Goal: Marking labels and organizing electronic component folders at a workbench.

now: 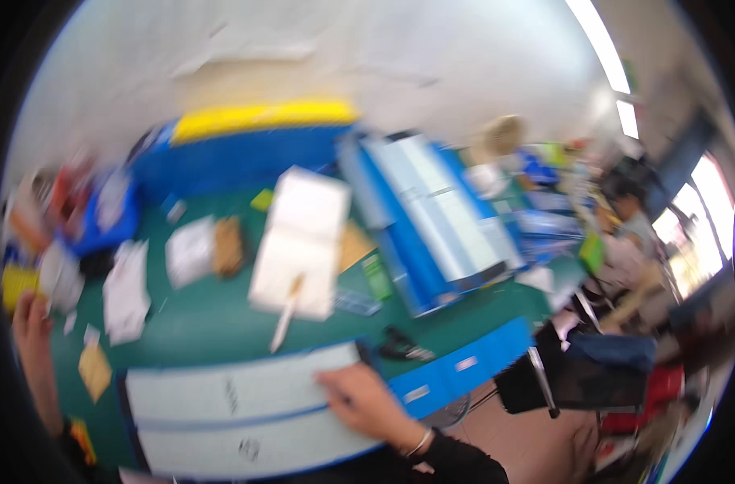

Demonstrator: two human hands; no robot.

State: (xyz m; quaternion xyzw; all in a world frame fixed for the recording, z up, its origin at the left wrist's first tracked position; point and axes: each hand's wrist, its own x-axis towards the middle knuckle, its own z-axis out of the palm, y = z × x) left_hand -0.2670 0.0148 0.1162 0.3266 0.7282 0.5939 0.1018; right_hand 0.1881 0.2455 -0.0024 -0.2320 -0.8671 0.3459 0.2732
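Note:
A long panel (295, 391) with two pale grey strips and blue borders lies at the near edge of the green table, with dark handwritten marks on it. My right hand (363, 403) rests on its right part, index finger stretched to the left across the upper strip. At the far left my left hand (33, 319) is raised beside a yellow object (19, 286) and a whitish plastic bag (59, 278). Its fingers are blurred, so I cannot make out whether they hold anything. A blue strip with white labels (464, 365) extends right from behind the panel.
An open notebook (303, 234) with a pen (285, 316) lies mid-table. Black scissors (404, 345) are near the panel. A stack of blue and grey panels (436, 218) stands behind. Papers (127, 290) lie left. A person (630, 222) sits at far right beyond a black chair (577, 375).

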